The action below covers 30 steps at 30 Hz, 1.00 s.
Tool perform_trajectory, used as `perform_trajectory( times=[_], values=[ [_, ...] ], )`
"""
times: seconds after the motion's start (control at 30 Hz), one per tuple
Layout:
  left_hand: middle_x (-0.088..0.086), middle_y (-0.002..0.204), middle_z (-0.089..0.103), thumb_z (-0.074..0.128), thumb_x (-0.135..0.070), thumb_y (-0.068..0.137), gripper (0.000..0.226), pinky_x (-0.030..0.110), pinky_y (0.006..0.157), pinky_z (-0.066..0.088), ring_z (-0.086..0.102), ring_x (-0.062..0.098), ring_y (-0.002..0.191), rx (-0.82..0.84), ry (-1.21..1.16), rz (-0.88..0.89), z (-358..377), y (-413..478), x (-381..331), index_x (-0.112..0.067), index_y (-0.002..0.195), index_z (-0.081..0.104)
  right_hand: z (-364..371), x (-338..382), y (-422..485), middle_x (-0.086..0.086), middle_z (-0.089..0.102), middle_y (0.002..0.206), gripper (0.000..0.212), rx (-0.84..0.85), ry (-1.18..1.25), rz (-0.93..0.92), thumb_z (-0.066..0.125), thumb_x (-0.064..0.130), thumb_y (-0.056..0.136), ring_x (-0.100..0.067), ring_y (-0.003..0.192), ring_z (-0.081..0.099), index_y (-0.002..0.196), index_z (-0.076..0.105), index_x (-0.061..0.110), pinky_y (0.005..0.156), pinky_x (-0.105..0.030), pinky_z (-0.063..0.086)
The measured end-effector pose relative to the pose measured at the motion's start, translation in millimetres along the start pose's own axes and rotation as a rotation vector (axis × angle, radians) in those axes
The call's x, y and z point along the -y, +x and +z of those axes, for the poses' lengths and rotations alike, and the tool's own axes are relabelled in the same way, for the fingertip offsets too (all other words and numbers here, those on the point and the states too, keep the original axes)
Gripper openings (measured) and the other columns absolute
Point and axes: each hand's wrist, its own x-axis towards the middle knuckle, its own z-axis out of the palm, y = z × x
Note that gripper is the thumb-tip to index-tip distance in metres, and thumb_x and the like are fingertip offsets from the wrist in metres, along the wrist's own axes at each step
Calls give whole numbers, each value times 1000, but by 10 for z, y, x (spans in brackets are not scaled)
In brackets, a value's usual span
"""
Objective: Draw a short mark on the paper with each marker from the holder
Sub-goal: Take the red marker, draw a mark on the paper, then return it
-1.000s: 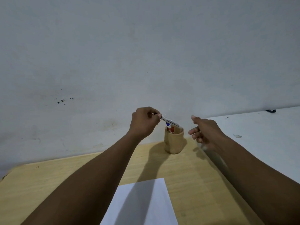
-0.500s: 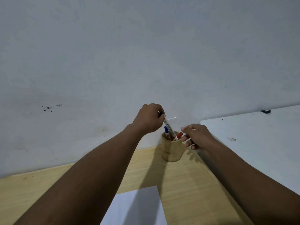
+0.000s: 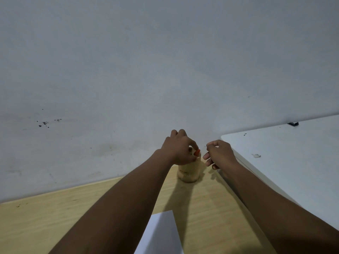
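Holder on wooden desk, against wall.
Left hand pinches red-capped marker at its mouth; right hand loosely curled, empty, beside it. Paper nearer.

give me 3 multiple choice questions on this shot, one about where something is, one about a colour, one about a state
1. Where does the holder stand?
A. on the wooden table by the wall
B. on the white surface at the right
C. on the paper

2. What colour is the marker cap showing at the holder's mouth?
A. green
B. red-orange
C. black

3. What is the left hand doing?
A. lying flat on the paper
B. closing its fingers at the top of the holder
C. hanging off the table edge

Answers:
1. A: the holder sits on the wooden table close to the wall, clear of the paper.
2. B: a red-orange cap pokes out beside the fingertips.
3. B: its fingers bunch over the holder's mouth, while the right hand hovers loosely curled beside it.
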Motion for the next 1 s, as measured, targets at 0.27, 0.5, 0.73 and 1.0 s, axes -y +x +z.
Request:
perform_trajectory(
  times=[0.27, 0.5, 0.73, 1.0],
  values=[
    [3, 111, 65, 64, -44, 90, 24, 41, 91, 42, 55, 26, 112, -262, -74, -38, -39, -58, -54, -25, 98, 74, -39, 90, -182, -11, 71, 70, 23, 85, 86, 118, 53, 14, 87, -22, 49, 59, 97, 70, 3, 44, -26, 38],
    [0, 90, 73, 58, -37, 95, 23, 42, 77, 56, 67, 21, 84, -464, -384, -155, -622, -584, 152, -16, 92, 67, 436, 377, -787, -16, 72, 78, 71, 539, 311, 260, 48, 68, 92, -23, 52, 60, 101, 72, 2, 48, -27, 36],
    [-10, 68, 60, 44, -30, 103, 32, 31, 55, 33, 49, 12, 57, -492, -381, -249, -789, -1440, 659, -18, 76, 56, 1330, 583, -1291, -1, 56, 59, 51, 450, 1008, 346, 62, 63, 88, -10, 40, 35, 101, 67, 14, 42, -22, 19],
    [3, 63, 59, 30, -29, 109, 60, 35, 56, 32, 53, 24, 64, -595, -484, -547, -407, -2276, 1259, -3, 64, 59, 1791, 570, -1553, -7, 63, 63, 26, 547, 878, 202, 58, 29, 101, -12, 45, 59, 90, 67, 7, 43, -20, 45]
  ],
)
